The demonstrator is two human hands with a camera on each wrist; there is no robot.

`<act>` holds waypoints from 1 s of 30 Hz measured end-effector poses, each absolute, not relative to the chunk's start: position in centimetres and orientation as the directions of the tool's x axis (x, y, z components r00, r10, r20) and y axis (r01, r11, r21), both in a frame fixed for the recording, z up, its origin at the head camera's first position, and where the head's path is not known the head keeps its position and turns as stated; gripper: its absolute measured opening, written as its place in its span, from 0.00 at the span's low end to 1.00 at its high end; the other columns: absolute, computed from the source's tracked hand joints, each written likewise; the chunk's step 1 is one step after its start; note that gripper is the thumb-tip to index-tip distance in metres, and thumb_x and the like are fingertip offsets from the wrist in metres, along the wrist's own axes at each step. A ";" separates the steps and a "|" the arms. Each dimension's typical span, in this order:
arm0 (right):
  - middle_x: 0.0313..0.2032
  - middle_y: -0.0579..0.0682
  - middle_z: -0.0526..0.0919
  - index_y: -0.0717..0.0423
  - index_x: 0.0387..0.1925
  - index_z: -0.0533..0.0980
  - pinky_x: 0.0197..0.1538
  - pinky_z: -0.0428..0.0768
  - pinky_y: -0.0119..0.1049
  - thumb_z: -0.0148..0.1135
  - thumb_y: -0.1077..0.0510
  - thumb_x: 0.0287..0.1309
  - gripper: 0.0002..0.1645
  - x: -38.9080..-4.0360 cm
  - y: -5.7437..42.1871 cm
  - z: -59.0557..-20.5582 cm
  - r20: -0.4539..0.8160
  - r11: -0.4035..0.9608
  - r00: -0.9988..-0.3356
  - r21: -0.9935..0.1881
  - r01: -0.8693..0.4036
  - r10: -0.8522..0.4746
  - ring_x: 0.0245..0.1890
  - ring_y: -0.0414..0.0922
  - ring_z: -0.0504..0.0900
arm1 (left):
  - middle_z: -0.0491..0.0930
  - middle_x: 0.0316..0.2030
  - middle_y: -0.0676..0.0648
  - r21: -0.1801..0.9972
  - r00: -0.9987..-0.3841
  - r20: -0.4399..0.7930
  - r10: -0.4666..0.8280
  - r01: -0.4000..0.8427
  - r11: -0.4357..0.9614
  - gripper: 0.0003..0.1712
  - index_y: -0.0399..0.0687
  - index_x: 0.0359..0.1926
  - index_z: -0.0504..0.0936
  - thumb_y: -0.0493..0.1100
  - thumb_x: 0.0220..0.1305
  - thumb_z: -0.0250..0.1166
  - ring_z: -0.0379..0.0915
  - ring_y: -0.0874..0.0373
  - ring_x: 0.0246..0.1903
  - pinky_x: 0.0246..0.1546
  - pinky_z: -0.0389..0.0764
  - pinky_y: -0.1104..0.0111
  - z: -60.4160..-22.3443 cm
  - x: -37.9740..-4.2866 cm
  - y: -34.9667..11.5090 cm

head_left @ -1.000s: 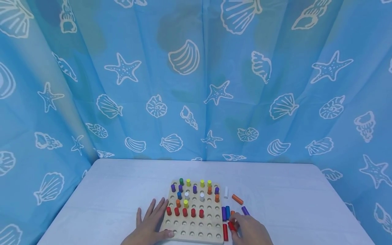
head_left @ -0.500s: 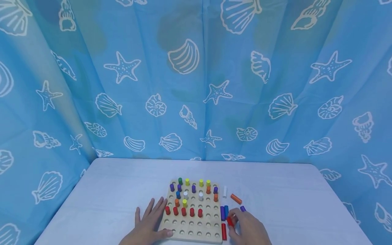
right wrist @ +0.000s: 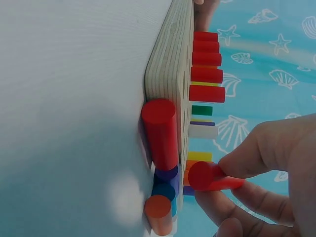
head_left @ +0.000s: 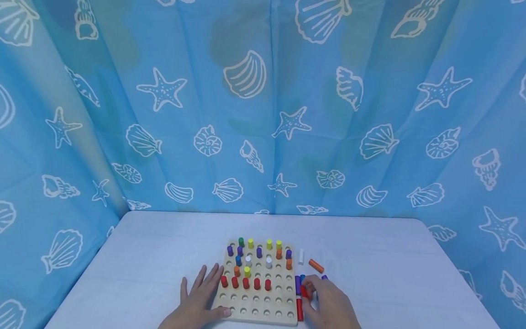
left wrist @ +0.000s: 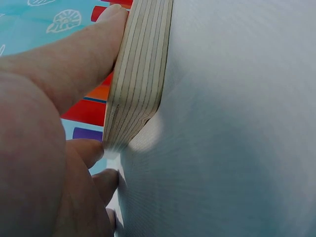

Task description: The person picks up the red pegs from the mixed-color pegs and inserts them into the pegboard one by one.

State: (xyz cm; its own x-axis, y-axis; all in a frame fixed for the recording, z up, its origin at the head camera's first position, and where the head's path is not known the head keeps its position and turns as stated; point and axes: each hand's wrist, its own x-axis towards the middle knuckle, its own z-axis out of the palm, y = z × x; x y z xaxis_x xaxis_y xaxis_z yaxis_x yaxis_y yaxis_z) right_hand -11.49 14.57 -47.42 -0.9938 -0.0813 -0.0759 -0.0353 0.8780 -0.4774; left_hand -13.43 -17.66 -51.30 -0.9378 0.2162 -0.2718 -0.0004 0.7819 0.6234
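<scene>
My right hand (head_left: 330,301) pinches a red peg (right wrist: 212,177) between thumb and fingers, just off the right side of a wooden pegboard (head_left: 263,312). My left hand (head_left: 196,299) lies spread along the board's left side; its thumb rests on the near left corner, as the left wrist view also shows. A row of red pegs (head_left: 245,283) stands upright in the board, starting at the left. Farther back, green, yellow, purple, orange, blue and white pegs stand in scattered holes. The two nearest rows of holes hold no pegs.
Along the board's right edge lie another red peg (head_left: 300,310), a purple peg (head_left: 297,285), a blue peg (right wrist: 164,191) and an orange peg (right wrist: 159,216). Farther back are a white peg (head_left: 301,257) and an orange one. A shell-patterned blue curtain (head_left: 263,114) surrounds the table (head_left: 164,237).
My right hand has lifted slightly away from me and leftward with the red peg, nearer the board's right edge. My left hand stays in place on the board.
</scene>
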 end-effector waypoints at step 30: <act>0.30 0.36 0.78 0.50 0.48 0.80 0.34 0.76 0.34 0.73 0.53 0.56 0.18 -13.1 13.5 -46.9 0.014 0.856 -0.981 -0.486 -0.175 -0.192 0.30 0.35 0.72 | 0.52 0.78 0.40 0.612 -0.939 -0.280 0.202 -0.013 0.791 0.68 0.48 0.78 0.57 0.78 0.44 0.69 0.29 0.35 0.77 0.62 0.15 0.31 -51.1 -13.6 -17.1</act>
State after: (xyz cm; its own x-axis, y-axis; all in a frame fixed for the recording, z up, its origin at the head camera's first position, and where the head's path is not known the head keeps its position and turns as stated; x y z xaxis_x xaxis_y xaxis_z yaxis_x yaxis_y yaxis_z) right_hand -13.13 13.51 -46.86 -0.9813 -0.1921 0.0140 -0.1745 0.8562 -0.4862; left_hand -13.60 -17.14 -51.07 -0.9385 0.2015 -0.2803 -0.0131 0.7906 0.6122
